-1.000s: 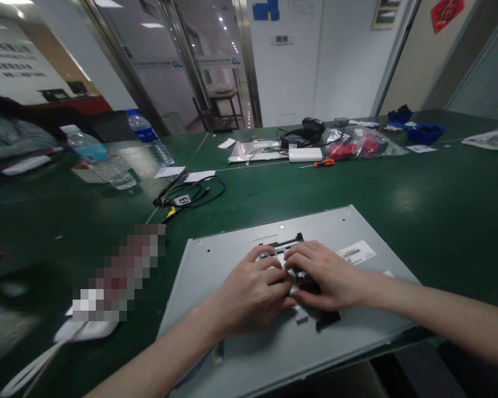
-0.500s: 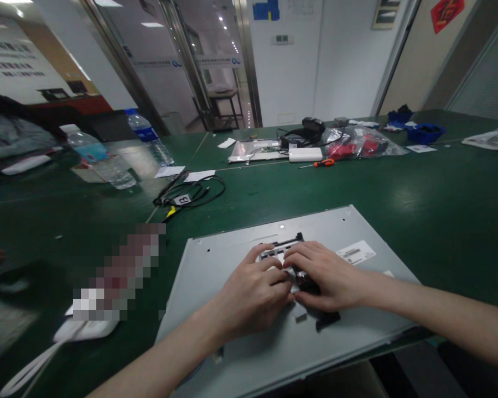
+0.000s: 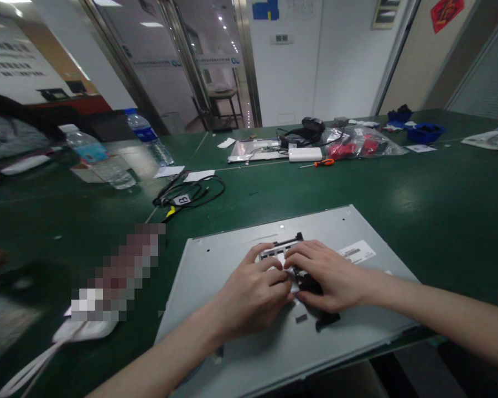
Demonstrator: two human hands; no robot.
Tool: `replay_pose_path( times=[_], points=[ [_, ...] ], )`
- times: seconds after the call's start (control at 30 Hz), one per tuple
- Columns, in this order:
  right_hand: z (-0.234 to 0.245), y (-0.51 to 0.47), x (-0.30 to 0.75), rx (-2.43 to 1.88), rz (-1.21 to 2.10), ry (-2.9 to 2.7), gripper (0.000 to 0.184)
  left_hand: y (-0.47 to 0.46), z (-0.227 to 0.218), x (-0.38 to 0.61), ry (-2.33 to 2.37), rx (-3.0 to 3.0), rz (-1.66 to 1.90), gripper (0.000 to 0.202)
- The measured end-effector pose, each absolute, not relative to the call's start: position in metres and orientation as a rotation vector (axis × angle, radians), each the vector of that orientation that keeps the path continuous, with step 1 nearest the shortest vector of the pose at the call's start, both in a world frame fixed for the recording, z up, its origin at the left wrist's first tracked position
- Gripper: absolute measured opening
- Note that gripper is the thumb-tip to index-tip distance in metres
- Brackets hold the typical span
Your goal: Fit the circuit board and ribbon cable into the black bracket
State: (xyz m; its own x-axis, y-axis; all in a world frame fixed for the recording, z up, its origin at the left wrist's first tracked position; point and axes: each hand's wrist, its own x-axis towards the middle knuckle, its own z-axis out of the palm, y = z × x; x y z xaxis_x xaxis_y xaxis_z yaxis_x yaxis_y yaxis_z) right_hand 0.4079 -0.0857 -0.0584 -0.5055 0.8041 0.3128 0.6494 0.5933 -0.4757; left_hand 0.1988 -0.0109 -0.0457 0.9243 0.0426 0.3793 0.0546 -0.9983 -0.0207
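A grey metal panel point(image 3: 232, 354) lies flat on the green table point(image 3: 419, 193) in front of me. My left hand point(image 3: 249, 298) and my right hand point(image 3: 327, 273) meet at its middle, fingers curled and pressed on a small dark part point(image 3: 309, 284) beside a recessed cut-out point(image 3: 280, 249). What the fingers grip is mostly hidden. A white label point(image 3: 356, 252) sits on the panel to the right of my right hand. A short black piece point(image 3: 327, 319) lies just below my right hand.
A coiled black cable point(image 3: 191, 193) lies beyond the panel. Two water bottles point(image 3: 103, 163) stand at the left. Further back are an orange-handled screwdriver point(image 3: 321, 163), a white box point(image 3: 305, 154), a plastic bag of red parts point(image 3: 361, 145) and a blue tray point(image 3: 425, 132). A white object point(image 3: 83, 329) lies near left.
Both hands stay at the panel's middle with only slight finger shifts. The small grey piece below my hands has shifted a little.
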Motion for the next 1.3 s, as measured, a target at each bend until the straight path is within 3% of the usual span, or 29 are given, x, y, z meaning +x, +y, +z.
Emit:
replay_pose_path(
  times=[0.3,1.3],
  points=[
    [-0.0589,-0.0866,0.4092,-1.164,0.394,-2.326,0.030,-0.0105,-0.0454,0.1987,-0.074,-3.049,-0.614,0.017],
    [-0.0597,-0.0860,0.4104,-1.182,0.389,-2.340,0.031,-0.0067,-0.0431,0.1982,-0.064,-3.065,-0.634,0.017]
  ],
)
